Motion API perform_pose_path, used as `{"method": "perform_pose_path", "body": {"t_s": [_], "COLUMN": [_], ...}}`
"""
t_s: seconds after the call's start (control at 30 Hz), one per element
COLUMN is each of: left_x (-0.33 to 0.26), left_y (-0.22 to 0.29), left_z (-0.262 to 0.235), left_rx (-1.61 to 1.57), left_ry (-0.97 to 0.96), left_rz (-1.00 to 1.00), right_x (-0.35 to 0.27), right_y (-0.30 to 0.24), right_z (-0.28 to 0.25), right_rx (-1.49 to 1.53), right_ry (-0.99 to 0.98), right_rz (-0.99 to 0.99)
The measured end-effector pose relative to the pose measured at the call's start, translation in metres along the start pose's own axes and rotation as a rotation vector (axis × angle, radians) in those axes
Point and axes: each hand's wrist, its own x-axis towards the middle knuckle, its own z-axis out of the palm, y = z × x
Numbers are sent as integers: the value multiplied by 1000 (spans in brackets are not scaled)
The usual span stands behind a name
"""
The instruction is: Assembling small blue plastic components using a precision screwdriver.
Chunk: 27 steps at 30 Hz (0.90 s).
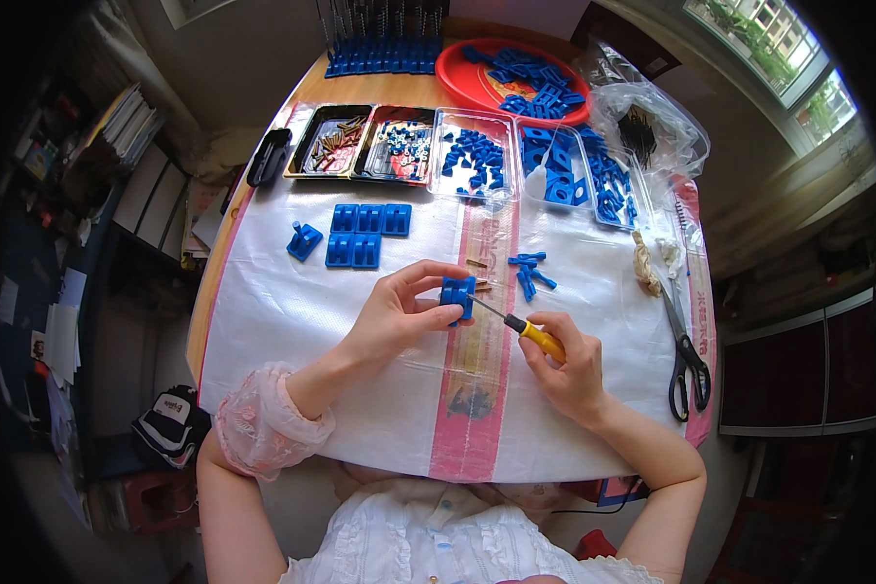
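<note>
White-covered surface (380,419) spreading beneath both hands. Five trays (318,177) standing beyond hands, apparently keeping parts sorted within reach. One scissors (686,365) lying right of right hand (569,362), which is curling snugly around one screwdriver (545,344). Left hand (399,310) pinching one blue block (456,297) between hands, probably steadying it against screwdriver's tip. Six blue bases (370,219) sitting beyond left hand: five grouped, one apart. Brass pins (484,286) lying near block, count unclear.

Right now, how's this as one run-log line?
left hand: holds blue block | right hand: holds screwdriver, tip at block | on table: scissors
</note>
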Motion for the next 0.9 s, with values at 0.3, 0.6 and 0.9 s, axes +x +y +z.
{"method": "perform_pose_path", "body": {"t_s": [0.3,0.6,0.9], "left_x": [1,2,3], "left_y": [-2,-7,-8], "left_z": [-3,-4,-7], "left_rx": [22,-24,95], "left_ry": [3,-24,-10], "left_rz": [-34,-53,-31], "right_x": [1,1,4], "right_y": [2,5,6], "right_z": [1,2,2], "right_rx": [13,5,-33], "right_ry": [18,27,106], "right_rz": [-42,-79,-191]}}
